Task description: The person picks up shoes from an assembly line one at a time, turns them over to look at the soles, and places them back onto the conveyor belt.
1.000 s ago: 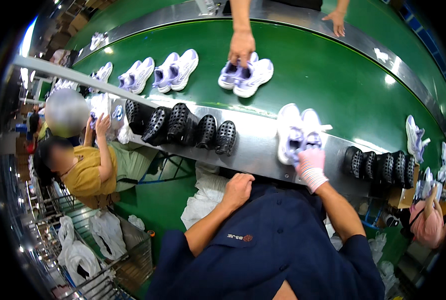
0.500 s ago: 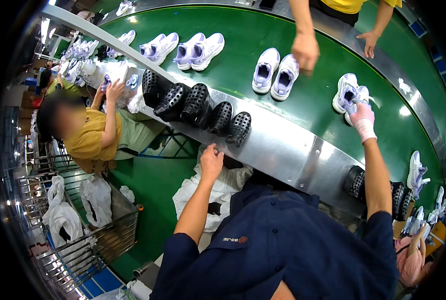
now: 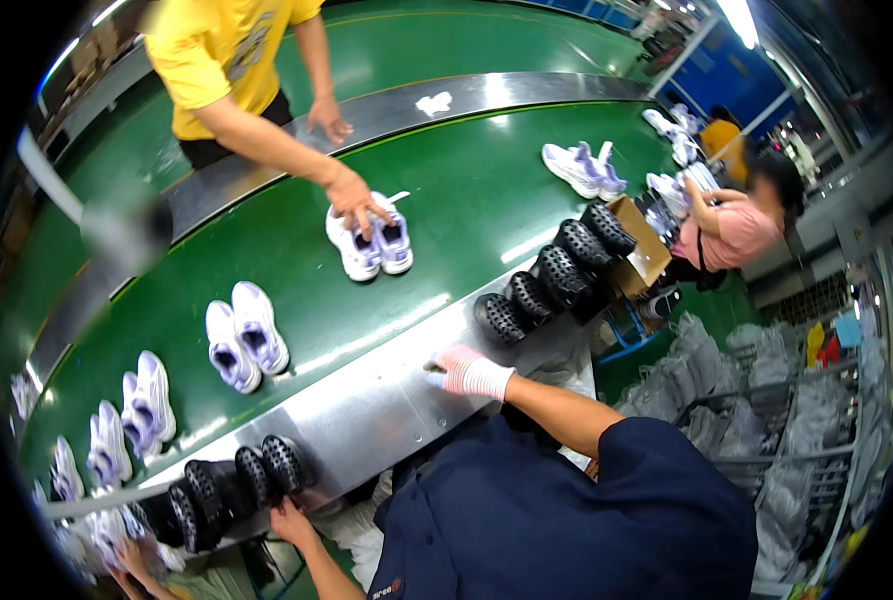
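Observation:
My right hand (image 3: 470,374), in a pink-and-white striped glove, hovers over the bare metal ledge (image 3: 367,420) with its fingers loosely apart and nothing in them. My bare left hand (image 3: 289,522) is at the ledge's near edge, just below a row of black perforated shoe-shaped forms (image 3: 285,463); its fingers look loosely open and hold nothing I can see. Beyond the ledge, a pair of white-and-lilac sneakers (image 3: 249,338) rests on the green belt (image 3: 467,210). A co-worker's hand (image 3: 352,200) in front of me reaches into another sneaker pair (image 3: 395,245).
More black perforated forms (image 3: 564,275) line the ledge at right, beside a cardboard box (image 3: 642,245). Several sneaker pairs (image 3: 147,405) stand along the belt at left. A seated person in pink (image 3: 732,235) is at far right, near a rack of grey bagged items (image 3: 797,440).
The view has swung to the right. My right hand has let go of the sneaker pair and drawn back over the ledge. The co-worker's hand is now on a pair.

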`<act>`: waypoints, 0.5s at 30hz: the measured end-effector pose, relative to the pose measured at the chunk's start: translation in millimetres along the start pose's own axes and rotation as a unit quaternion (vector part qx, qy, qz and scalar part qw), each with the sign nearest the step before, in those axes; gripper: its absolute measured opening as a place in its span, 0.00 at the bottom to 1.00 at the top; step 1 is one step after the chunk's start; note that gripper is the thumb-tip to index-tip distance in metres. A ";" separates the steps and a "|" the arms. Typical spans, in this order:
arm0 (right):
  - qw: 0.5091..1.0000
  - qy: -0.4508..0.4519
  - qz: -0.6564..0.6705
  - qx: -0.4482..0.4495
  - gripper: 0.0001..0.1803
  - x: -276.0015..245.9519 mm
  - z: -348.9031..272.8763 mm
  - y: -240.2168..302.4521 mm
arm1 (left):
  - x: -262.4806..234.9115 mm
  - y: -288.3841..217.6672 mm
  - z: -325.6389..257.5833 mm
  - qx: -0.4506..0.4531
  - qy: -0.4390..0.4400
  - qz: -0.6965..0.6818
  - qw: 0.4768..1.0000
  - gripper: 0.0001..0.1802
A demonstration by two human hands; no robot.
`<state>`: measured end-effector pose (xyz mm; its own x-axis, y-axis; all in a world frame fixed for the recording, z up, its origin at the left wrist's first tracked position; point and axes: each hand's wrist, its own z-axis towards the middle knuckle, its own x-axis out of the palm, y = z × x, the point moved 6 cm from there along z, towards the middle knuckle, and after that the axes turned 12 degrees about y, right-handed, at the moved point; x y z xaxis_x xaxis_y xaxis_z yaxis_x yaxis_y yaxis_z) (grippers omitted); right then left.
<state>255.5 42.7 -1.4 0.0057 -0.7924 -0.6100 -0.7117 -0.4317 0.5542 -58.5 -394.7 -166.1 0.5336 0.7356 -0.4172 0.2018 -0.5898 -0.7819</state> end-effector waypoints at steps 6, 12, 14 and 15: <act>0.999 0.026 0.021 0.037 0.23 47.5 -33.0 -0.1 | -43.5 73.9 4.0 0.090 -0.001 -0.028 0.996 0.11; 0.993 0.040 0.063 0.087 0.24 76.9 -73.6 -18.8 | -7.4 -62.1 -105.1 0.187 0.008 0.285 0.940 0.14; 0.994 0.048 0.046 0.085 0.25 83.9 -71.6 -16.0 | 8.0 -78.1 -134.8 0.047 0.130 0.220 0.966 0.19; 0.995 0.063 0.030 0.075 0.25 86.6 -63.1 -3.8 | 13.7 12.4 -108.9 0.093 0.116 0.078 0.986 0.09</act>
<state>303.1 -51.5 -20.5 0.0412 -0.8665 -0.4975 -0.8103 -0.3203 0.4907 40.8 -428.2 -131.1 0.7241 0.5324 -0.4384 -0.0400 -0.6022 -0.7973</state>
